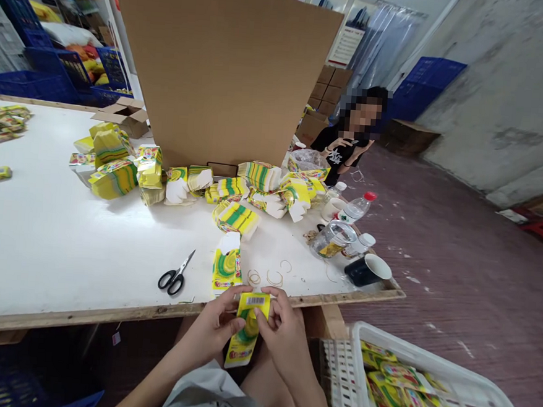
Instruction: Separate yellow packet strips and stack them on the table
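Note:
A yellow and green printed carton (245, 338) with a barcode at its upper end is held over my lap, just in front of the table edge. My left hand (219, 318) grips its left side, thumb on the front face. On the right side my right hand (281, 325) grips it the same way, thumb also on the front. Just beyond my hands a flat carton (227, 265) with a white flap lies on the table, and several rubber bands (254, 278) are beside it. Black-handled scissors (174, 277) lie to the left.
Stacks of flat cartons (115, 177) line the foot of a tall cardboard sheet (225, 70). Bottles, a clear jar (334, 237) and a dark mug (364, 270) stand at the table's right end. A white basket (481, 392) holds yellow packets at lower right. A person (345, 140) sits beyond.

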